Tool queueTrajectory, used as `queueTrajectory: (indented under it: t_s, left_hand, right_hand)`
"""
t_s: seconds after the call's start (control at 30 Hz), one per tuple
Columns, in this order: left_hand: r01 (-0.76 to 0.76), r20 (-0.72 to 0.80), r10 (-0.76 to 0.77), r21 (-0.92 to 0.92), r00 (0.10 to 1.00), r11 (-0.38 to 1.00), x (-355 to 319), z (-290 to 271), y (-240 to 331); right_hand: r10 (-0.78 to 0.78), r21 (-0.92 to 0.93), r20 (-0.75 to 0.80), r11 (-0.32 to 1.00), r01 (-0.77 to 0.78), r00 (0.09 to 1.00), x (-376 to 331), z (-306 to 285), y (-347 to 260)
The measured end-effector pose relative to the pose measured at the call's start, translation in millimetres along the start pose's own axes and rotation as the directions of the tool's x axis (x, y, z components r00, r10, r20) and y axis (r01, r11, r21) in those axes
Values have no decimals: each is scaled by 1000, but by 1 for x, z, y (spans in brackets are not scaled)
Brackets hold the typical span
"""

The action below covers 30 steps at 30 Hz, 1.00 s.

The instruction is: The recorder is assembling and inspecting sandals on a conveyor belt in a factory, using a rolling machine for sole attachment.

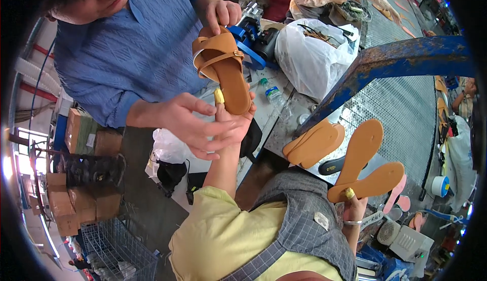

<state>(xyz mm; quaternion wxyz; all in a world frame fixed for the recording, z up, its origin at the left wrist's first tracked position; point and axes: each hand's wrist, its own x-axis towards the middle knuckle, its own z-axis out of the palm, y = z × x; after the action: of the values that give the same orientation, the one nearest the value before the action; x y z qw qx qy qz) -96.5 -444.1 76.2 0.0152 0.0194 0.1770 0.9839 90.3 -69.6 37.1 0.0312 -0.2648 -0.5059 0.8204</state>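
Note:
My left hand (243, 124) grips a tan strappy sandal (234, 85) near its heel, with yellow wrapping on the thumb. A co-worker in a blue shirt touches the sandal's toe end with one hand (223, 13). The co-worker's other hand (190, 124) passes in front of my left wrist and partly hides it. Low on the right, my right hand (355, 208) is closed on two tan insoles (357, 151) that fan apart; its thumb also has yellow wrapping. Close by, more tan insoles (315, 143) lie stacked on the worktop beside a dark insole (332, 166).
A rusty blue metal frame (385, 65) arches over the mesh surface (398, 111) at right. Behind the worktop stand a white plastic bag (314, 58), a water bottle (273, 92) and a blue machine (252, 42). Cardboard boxes (83, 202) and a wire cart (116, 245) are at left.

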Motion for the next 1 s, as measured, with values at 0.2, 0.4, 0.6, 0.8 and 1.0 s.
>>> queueTrajectory:
  t_s: [0.2, 0.4, 0.6, 0.8, 1.0]
  left_hand:
    - [-99, 65, 94, 82, 993, 992, 0, -22, -2]
    - [-98, 4, 99, 163, 995, 982, -1, -18, -1]
    - [-101, 54, 93, 173, 994, 980, 5, -22, -1]
    - [-99, 64, 94, 89, 994, 991, 12, -17, -4]
    - [-61, -51, 64, 65, 997, 996, 13, -11, -11]
  right_hand:
    - [-23, -15, 34, 1000, 24, 999, 1, 1, 0]
    - [-11, -34, 19, 999, 12, 1000, 4, 1, 4]
    - [4, -47, 13, 999, -3, 1000, 7, 5, 4]
    - [23, -57, 7, 998, -22, 1000, 10, 9, 1]
    - [39, -61, -8, 997, -39, 999, 10, 11, 1]
